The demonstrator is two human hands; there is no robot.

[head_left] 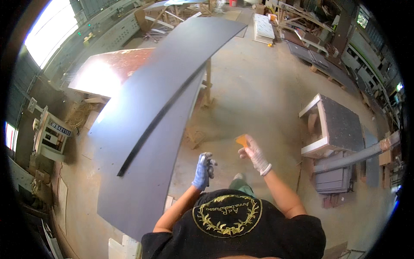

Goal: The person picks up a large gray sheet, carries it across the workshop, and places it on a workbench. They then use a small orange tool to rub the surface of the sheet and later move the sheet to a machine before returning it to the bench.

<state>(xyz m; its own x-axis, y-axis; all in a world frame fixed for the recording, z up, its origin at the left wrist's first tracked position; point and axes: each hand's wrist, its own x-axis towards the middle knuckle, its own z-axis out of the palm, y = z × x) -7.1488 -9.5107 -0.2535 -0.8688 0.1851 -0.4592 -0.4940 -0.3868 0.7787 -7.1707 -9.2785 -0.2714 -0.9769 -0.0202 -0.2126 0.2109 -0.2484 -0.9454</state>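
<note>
A long grey sheet [142,99] stretches away at eleven o'clock from the wearer's body [233,224], with a dark strip [152,125] running lengthwise on it. The blue-gloved left hand [203,170], also at eleven, is loosely curled, apart from the sheet's edge, nothing visible in its fingers. The pale-gloved right hand [256,157], at one o'clock, pinches a small orange piece [241,140] between thumb and fingers. That piece looks light and thin, probably stiff with slight give — perhaps plastic — and might slip in a smooth glove; a hold near one edge, thumb against the flat face, should serve. It juts from the right fingertips toward ten o'clock, and lies at two o'clock from the left hand.
</note>
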